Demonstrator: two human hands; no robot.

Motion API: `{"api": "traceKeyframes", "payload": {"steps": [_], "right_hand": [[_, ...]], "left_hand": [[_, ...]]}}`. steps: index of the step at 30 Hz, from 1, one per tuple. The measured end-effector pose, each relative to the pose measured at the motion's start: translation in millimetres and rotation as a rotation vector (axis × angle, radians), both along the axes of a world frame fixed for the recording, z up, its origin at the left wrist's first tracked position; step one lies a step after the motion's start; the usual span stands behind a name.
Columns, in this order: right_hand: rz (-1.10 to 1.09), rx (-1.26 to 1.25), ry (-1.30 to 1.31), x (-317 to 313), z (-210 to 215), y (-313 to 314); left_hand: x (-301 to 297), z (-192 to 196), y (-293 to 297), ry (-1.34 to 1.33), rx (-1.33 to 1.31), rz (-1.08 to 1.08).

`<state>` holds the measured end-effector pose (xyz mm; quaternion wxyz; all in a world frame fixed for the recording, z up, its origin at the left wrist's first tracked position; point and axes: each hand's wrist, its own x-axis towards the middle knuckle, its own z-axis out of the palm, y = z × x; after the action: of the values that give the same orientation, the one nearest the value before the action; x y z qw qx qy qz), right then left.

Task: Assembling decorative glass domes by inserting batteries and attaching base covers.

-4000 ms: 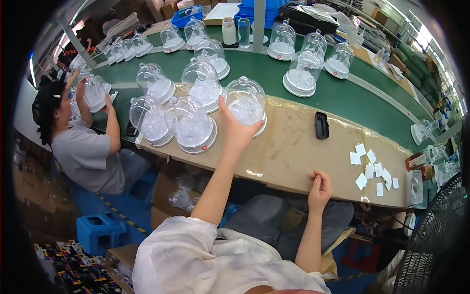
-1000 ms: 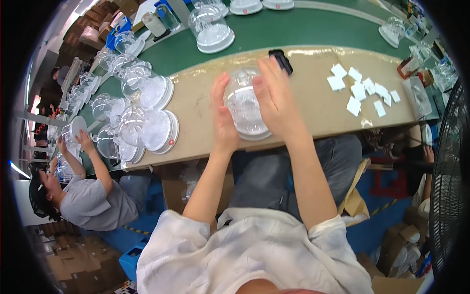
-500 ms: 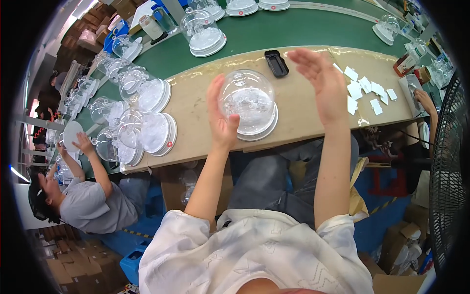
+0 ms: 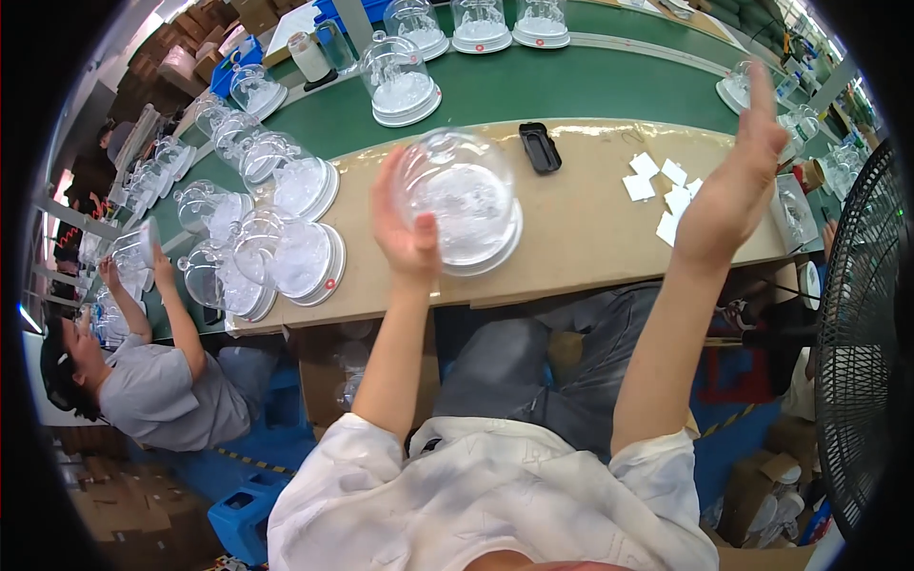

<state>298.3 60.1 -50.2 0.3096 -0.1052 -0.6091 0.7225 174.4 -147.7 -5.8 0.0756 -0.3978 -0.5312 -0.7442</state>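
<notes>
The lone dome (image 4: 455,195) at the green table's (image 4: 571,97) near edge is clear, its base (image 4: 502,255) white. Brown cardboard (image 4: 571,228) carries a black tray (image 4: 540,148) and white cards (image 4: 639,187). Floor tape (image 4: 253,462) is striped yellow-black.

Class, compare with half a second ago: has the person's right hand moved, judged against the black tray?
Yes: the right hand has moved rightward, farther from the black tray.

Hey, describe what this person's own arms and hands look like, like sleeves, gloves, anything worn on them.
Both the left hand and the right hand are bare, with no gloves. The forearms are uncovered below loose, short white sleeves, which match the top with its soft greyish patches and faint lines. No watch or bracelet shows on either wrist.
</notes>
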Motion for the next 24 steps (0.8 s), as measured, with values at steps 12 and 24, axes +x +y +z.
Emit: {"api": "traceKeyframes", "payload": {"steps": [12, 24], "right_hand": [[-0.569, 1.256, -0.228, -6.6, 138.6, -121.8], [-0.077, -0.106, 0.354, 40.7, 123.4, -71.9]], "left_hand": [[17.1, -22.0, 13.6, -0.284, 0.085, -0.224], [24.1, -14.2, -3.5, -0.432, 0.204, -0.37]]}}
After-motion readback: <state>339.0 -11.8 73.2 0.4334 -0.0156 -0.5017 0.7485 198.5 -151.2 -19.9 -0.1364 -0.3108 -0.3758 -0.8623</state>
